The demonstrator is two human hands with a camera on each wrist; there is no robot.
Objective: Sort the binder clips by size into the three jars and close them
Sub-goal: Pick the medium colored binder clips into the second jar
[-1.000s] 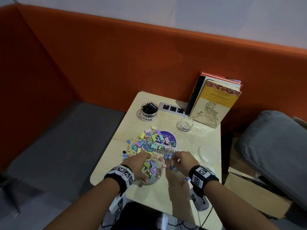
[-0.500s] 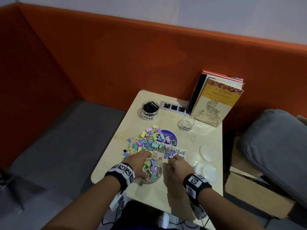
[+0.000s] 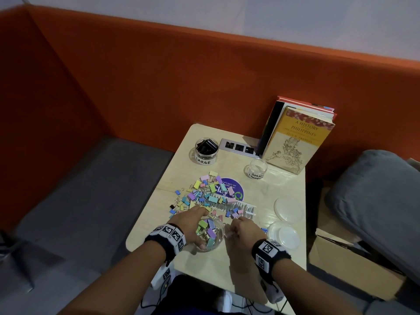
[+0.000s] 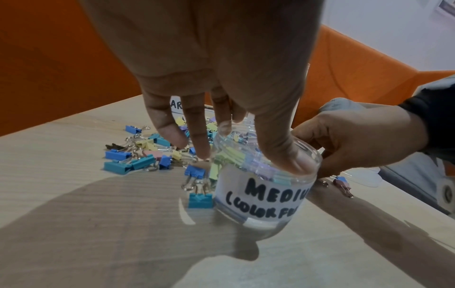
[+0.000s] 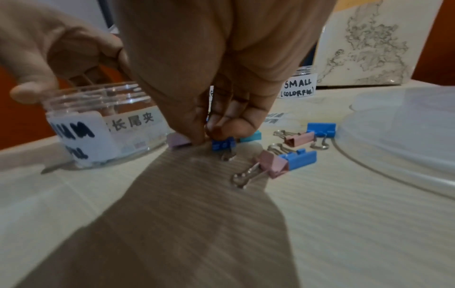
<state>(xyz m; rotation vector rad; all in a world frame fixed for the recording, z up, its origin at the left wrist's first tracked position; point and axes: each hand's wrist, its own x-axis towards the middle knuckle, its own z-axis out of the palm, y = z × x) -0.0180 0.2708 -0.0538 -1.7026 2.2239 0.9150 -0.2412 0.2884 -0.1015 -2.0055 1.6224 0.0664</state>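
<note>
The clear medium jar (image 3: 212, 237) (image 4: 265, 193), partly filled with pastel clips, stands near the table's front edge. My left hand (image 3: 195, 222) (image 4: 241, 154) holds it at the rim, thumb on the near edge and fingers reaching down the far side. Just right of it, my right hand (image 3: 237, 225) (image 5: 209, 134) pinches a small blue binder clip (image 5: 222, 145) lying on the table, next to a lilac clip (image 5: 178, 140). A pile of coloured clips (image 3: 208, 193) lies behind the jar. The large jar (image 3: 206, 151) holds black clips. The small jar (image 3: 255, 169) looks empty.
Two clear lids (image 3: 288, 209) (image 3: 284, 235) lie at the table's right edge. Several small pink and blue clips (image 5: 283, 161) lie between my right hand and the lids. Books (image 3: 295, 142) lean at the back right beside a socket strip (image 3: 238, 146). An orange partition surrounds the table.
My right hand has shifted a little left and nearer, close beside the medium jar, with its fingertips down on small clips. My left hand has stayed on the jar.
</note>
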